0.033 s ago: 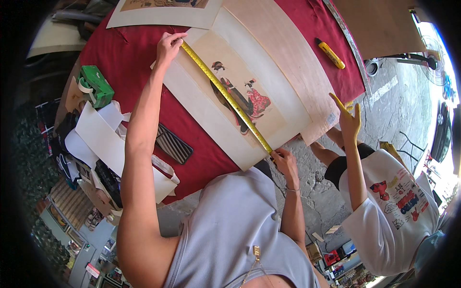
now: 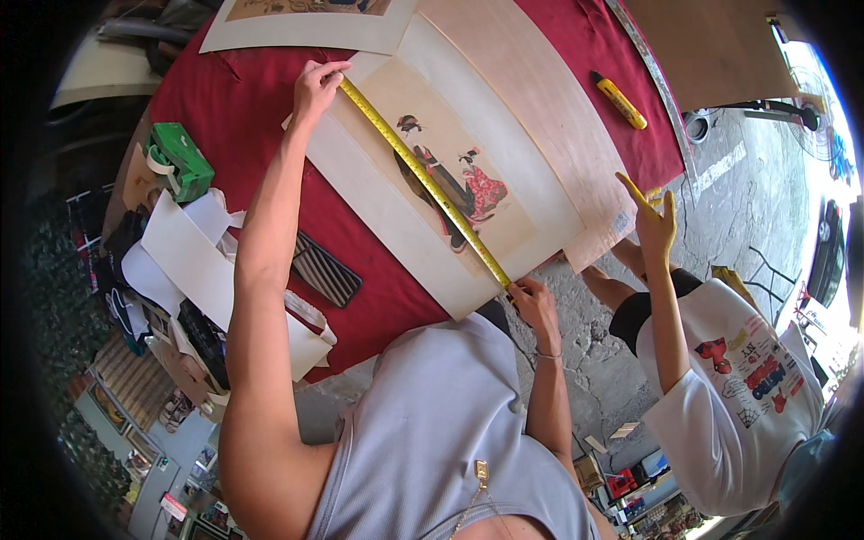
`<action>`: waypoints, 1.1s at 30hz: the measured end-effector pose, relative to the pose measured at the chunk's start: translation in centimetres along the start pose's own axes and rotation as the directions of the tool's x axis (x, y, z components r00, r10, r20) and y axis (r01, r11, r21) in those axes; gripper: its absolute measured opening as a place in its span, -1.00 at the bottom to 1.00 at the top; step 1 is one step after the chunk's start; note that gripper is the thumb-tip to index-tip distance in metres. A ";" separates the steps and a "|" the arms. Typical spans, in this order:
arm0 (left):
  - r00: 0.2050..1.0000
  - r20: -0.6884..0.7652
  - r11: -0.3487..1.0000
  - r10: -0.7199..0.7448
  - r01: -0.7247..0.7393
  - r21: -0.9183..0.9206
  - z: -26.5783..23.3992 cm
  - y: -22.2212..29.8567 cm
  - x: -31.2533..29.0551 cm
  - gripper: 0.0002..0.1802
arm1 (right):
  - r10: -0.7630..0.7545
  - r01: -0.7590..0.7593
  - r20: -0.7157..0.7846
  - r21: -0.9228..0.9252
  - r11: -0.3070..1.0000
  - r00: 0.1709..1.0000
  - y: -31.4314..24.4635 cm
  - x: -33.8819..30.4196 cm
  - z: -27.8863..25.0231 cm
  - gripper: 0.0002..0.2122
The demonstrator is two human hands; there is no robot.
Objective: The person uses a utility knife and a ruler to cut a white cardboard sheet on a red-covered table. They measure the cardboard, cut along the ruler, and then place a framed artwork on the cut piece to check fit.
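A yellow tape measure (image 2: 404, 154) is stretched diagonally across a picture print (image 2: 517, 184) of two robed figures with a wide pale border. At the far end my left hand (image 2: 319, 87) pinches the tape's tip beside the print's upper edge. My right hand (image 2: 535, 310) grips the other end of the tape near the print's close corner; its case is mostly hidden by the fingers. The print lies flat on a light wooden board (image 2: 576, 117), which rests on a red cloth-covered table (image 2: 387, 279).
Another print (image 2: 301, 36) lies at the far left. A green tape dispenser (image 2: 184, 162), white card pieces (image 2: 193, 261) and a striped dark phone-like object (image 2: 326, 270) are on the left. A yellow utility knife (image 2: 621, 101) lies far right. Close on the right stands another person (image 2: 733, 396), one hand raised.
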State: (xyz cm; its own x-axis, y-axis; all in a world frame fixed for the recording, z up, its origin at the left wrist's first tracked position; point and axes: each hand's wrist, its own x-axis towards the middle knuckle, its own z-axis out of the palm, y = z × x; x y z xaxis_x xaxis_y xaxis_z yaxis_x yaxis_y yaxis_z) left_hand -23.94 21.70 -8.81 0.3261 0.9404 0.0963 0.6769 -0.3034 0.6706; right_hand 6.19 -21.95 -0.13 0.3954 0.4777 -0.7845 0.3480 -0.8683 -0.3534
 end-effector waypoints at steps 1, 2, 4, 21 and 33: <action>1.000 0.002 1.000 0.005 -0.005 -0.001 0.0 0.0 0.1 -0.70 | 0.004 -0.004 -0.002 0.000 1.000 1.000 0.0 0.0 0.0 -0.70; 1.000 -0.001 1.000 0.013 -0.013 -0.001 0.0 -0.1 0.3 -0.70 | 0.017 -0.017 0.006 0.004 1.000 1.000 -0.2 0.1 0.0 -0.70; 0.999 -0.008 1.000 0.031 -0.031 -0.001 0.0 -0.4 0.7 -0.70 | 0.044 -0.044 0.020 0.013 0.999 0.999 -0.6 0.5 -0.1 -0.70; 0.999 -0.021 0.998 0.042 -0.043 -0.044 0.3 -0.3 0.7 -0.69 | -0.009 0.009 0.016 0.019 1.000 1.000 0.1 0.9 0.2 -0.69; 1.000 -0.021 1.000 0.010 -0.010 0.000 0.2 -0.8 0.7 -0.69 | 0.006 -0.006 0.021 0.025 1.000 1.000 -0.2 0.9 0.1 -0.69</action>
State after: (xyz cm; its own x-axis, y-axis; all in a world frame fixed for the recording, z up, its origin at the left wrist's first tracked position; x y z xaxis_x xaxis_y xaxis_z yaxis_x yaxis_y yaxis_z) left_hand -24.11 22.58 -9.36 0.3191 0.9403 0.1184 0.6738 -0.3129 0.6694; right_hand 6.33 -21.34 -0.80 0.3796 0.4698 -0.7970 0.3240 -0.8744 -0.3611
